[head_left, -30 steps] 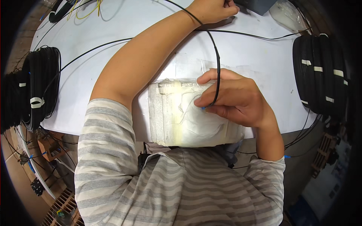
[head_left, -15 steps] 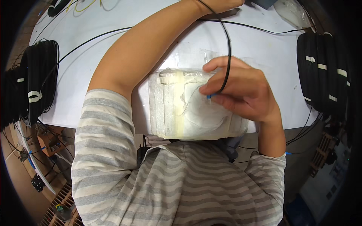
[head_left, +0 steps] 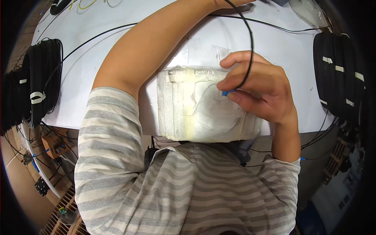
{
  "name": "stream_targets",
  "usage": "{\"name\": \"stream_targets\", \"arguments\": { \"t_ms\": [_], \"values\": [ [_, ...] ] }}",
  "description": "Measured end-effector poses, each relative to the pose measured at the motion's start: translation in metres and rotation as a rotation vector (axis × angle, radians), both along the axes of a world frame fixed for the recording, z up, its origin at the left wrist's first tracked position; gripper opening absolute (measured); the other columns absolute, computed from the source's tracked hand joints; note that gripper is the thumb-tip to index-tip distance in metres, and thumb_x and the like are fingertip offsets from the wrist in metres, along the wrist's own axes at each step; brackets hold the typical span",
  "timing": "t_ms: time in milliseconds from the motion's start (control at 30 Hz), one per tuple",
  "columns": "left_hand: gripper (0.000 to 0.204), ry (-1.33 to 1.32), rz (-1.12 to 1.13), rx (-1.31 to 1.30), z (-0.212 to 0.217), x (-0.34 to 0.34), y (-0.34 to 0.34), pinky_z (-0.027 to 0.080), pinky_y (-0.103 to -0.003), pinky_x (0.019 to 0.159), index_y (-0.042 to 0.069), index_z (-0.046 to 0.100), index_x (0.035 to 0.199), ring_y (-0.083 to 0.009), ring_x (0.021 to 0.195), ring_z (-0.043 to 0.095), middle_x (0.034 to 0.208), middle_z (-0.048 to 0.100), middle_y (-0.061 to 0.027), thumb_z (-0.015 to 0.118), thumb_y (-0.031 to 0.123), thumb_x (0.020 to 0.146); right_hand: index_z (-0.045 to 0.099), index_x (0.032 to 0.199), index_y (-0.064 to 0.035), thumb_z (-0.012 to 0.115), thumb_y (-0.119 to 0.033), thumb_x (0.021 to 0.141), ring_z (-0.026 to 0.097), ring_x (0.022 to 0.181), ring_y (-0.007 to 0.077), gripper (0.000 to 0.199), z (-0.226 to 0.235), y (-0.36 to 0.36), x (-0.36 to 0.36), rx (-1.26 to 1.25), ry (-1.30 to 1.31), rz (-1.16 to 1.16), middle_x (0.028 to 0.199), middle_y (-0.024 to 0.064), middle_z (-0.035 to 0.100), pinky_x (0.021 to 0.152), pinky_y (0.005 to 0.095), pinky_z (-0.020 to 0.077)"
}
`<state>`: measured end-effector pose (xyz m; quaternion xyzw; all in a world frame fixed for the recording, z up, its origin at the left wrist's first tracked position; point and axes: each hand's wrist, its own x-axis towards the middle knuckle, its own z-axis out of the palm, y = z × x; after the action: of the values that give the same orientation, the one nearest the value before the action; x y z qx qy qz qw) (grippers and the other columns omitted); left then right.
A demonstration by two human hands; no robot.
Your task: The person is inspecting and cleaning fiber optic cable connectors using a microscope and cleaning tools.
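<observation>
Pinching a thin black cable (head_left: 249, 47) between thumb and fingertips, the person's right hand (head_left: 260, 92) rests closed on top of a white, tape-wrapped block (head_left: 196, 105) at the near edge of the white worktop (head_left: 98, 58). A small blue connector (head_left: 225, 93) shows just under the fingertips, against the block's wrapping. The cable arcs up from the pinch toward the far side of the worktop, where the left arm stretches out; the left hand (head_left: 235, 4) is cut off by the picture's upper edge, and whether it grips anything cannot be told. Bundles of black coiled cable (head_left: 41, 78) lie at the worktop's left end, and more coils (head_left: 337, 74) sit at its right end, well apart from the block.
</observation>
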<state>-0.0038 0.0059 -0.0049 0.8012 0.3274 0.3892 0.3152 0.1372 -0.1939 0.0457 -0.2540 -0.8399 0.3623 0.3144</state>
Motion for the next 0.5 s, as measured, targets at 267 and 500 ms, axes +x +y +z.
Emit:
{"name": "stream_targets", "arguments": {
  "t_ms": [267,500],
  "values": [
    [0.087,0.012,0.005,0.024,-0.0009,0.0023,0.0037,0.056,-0.035,0.076,0.006,0.024,0.169,-0.0251,0.076,0.068,0.086,0.069,-0.0144,0.069,0.017,0.095,0.08,0.088,-0.0003,0.08,0.001,0.069,0.074,0.093,0.0322,0.019,-0.0044,-0.0001,-0.0004,0.036,0.06,-0.019,0.088,0.0069,0.078,0.096,0.0463,0.0584],
    [0.087,0.0,0.01,0.003,0.0021,0.0,-0.0028,0.056,-0.035,0.077,0.006,0.024,0.169,-0.0242,0.077,0.068,0.086,0.069,-0.0143,0.068,0.017,0.095,0.08,0.087,-0.0001,0.081,-0.001,0.069,0.074,0.096,0.0342,0.018,-0.005,-0.0009,0.0016,0.009,0.06,-0.013,0.09,0.007,0.078,0.095,0.0457,0.0585]
  ]
}}
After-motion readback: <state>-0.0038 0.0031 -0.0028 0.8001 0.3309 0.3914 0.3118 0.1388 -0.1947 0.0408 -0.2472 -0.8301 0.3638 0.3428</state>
